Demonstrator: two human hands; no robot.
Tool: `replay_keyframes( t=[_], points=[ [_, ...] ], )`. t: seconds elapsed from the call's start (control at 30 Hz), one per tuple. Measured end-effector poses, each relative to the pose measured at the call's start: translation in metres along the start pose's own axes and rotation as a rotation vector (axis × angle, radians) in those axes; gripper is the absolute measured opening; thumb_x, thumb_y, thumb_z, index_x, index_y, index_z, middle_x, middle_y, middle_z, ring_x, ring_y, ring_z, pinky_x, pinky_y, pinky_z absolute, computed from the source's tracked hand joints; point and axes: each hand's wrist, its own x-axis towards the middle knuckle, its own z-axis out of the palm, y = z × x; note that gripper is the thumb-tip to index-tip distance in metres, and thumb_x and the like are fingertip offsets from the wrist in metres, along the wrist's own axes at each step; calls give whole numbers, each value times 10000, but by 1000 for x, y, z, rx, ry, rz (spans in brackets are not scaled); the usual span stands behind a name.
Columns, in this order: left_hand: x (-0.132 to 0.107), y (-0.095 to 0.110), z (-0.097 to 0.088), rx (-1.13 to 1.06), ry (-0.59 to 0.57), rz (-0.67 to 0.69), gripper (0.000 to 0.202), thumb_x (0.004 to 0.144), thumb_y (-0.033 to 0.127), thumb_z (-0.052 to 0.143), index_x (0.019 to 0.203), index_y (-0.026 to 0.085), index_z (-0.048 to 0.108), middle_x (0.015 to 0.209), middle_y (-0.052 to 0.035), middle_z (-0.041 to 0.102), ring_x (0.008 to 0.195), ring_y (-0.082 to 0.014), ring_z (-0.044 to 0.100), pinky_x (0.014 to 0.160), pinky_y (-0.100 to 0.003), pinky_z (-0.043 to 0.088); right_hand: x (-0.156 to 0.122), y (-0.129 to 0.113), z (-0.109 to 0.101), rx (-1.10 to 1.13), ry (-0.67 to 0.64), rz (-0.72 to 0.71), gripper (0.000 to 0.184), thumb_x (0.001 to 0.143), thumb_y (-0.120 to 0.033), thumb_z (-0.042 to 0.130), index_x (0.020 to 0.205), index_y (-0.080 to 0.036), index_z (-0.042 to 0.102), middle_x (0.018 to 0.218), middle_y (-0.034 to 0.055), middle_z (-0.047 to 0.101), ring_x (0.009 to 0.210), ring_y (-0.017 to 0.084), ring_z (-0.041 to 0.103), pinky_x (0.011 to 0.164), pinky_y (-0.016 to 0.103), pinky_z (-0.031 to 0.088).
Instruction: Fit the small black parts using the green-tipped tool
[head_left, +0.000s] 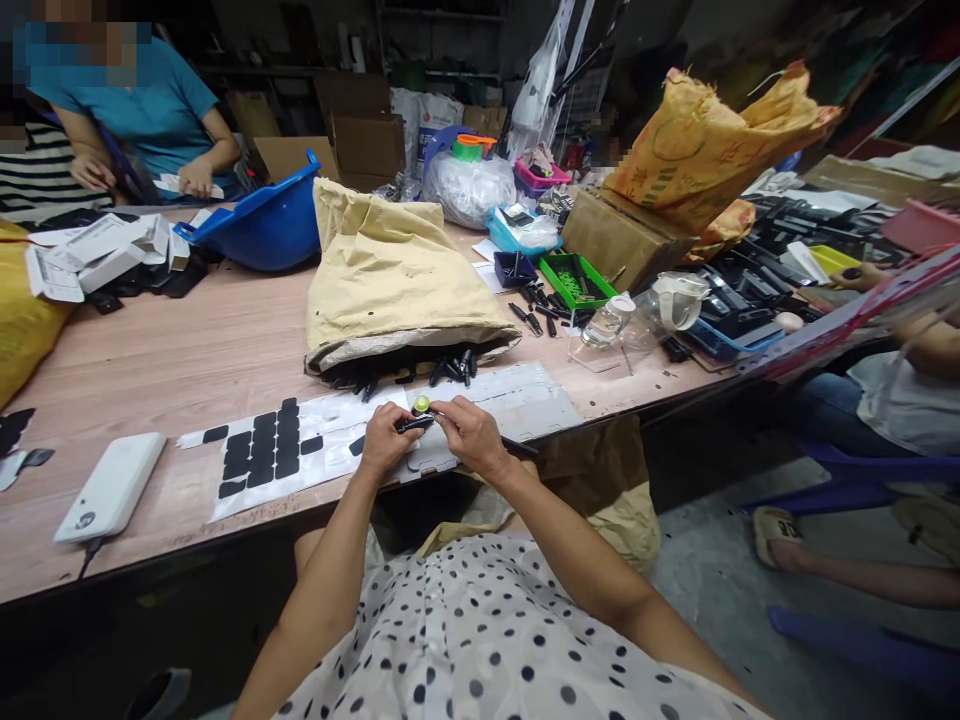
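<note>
My left hand (pixel 384 440) is closed around a slim black tubular part (pixel 414 424) above the front edge of the table. My right hand (pixel 474 436) meets it from the other side, thumb and fingers pinched at the part's end; what they grip is too small to make out. Just beyond the fingertips is a small yellow-green round piece (pixel 421 404). To the left, black rounded patches (pixel 264 446) lie in rows on a white sheet (pixel 327 462). Similar black parts (pixel 454 368) spill from the mouth of a beige sack (pixel 405 290) in front of my hands.
A white power bank (pixel 112 488) with a cable lies left. Behind stand a blue basin (pixel 262 225), a green tray (pixel 576 280) and a clear jar (pixel 607 322). Co-workers sit at the far left, one in a blue shirt (pixel 161 95), and at the right.
</note>
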Motion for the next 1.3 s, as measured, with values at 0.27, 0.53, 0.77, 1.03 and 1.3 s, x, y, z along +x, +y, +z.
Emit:
replay_keyframes(
  t=[0.27,0.53,0.77,1.03,1.3],
  points=[
    [0,0,2,-4,16,-14,115,670,214,750,662,244,640,726,10,603,787,-207,563,769,-334,485,-3,0,4,-104,-78,-36,300,988,-208,555,1200,-323,734,892,15,671,824,153,642,707,210,464],
    [1,1,1,-13,11,-40,94,649,203,757,668,245,675,743,0,635,813,-215,579,782,-346,494,-7,6,1,-75,-42,36,300,1001,-220,531,1202,-312,734,924,25,687,866,160,650,748,214,479],
    [0,3,0,24,-1,-19,90,667,216,763,720,242,694,772,-7,628,847,-228,588,804,-362,498,-2,19,0,-82,54,90,296,1004,-227,520,1201,-296,729,983,36,702,903,169,655,792,229,487],
    [-3,4,1,77,-23,49,134,689,228,794,790,238,706,830,-11,648,873,-232,591,826,-377,501,1,57,9,-209,-8,-20,195,960,-219,601,1031,-267,776,872,52,665,863,204,572,769,288,431],
    [-5,6,4,56,-46,85,65,821,295,720,825,231,711,838,-21,666,850,-218,591,823,-373,502,-3,65,17,-238,23,-45,203,942,-209,583,1035,-255,758,900,66,638,877,224,521,765,315,390]
  ],
)
